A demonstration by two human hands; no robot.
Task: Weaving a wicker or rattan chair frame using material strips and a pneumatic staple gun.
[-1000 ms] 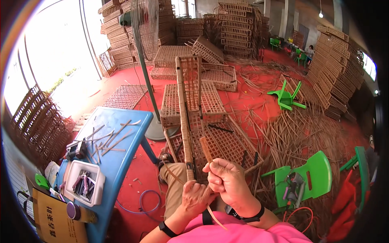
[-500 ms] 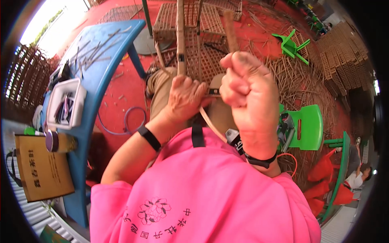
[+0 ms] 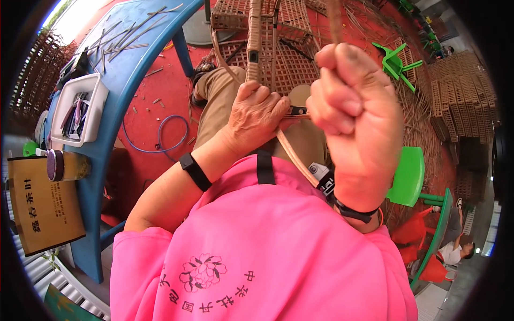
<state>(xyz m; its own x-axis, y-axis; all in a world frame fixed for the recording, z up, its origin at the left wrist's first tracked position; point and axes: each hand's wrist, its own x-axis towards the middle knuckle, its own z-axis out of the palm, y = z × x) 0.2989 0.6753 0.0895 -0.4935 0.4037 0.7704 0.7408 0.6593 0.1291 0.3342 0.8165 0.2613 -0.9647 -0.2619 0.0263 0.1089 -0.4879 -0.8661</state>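
My left hand (image 3: 258, 111) is closed round a slim pole (image 3: 254, 32) wrapped in pale brown strip, just below a small dark square piece on it. Out from under that hand a pale curved cane (image 3: 294, 152) runs down toward my pink shirt. Raised to the right, my right hand (image 3: 356, 104) pinches a flat brown strip (image 3: 334, 21) between thumb and fingers. The strip stretches up past the top edge of the view. Beyond my knees lies an openwork woven lattice piece (image 3: 292, 64), partly behind the pole. A small black band with a metal fastener (image 3: 297, 111) shows between my hands.
A blue table (image 3: 120, 69) on the left bears loose strips, a white tray (image 3: 101, 109) of tools and a lidded jar (image 3: 75, 166). A blue hose (image 3: 174, 136) lies on the red floor. Green chairs (image 3: 407, 174), cane scraps and stacked lattice panels (image 3: 463, 91) stand right.
My right hand has moved right and slightly up with the strip still pinched. My left hand remains closed on the pole. The whole view has shifted a little.
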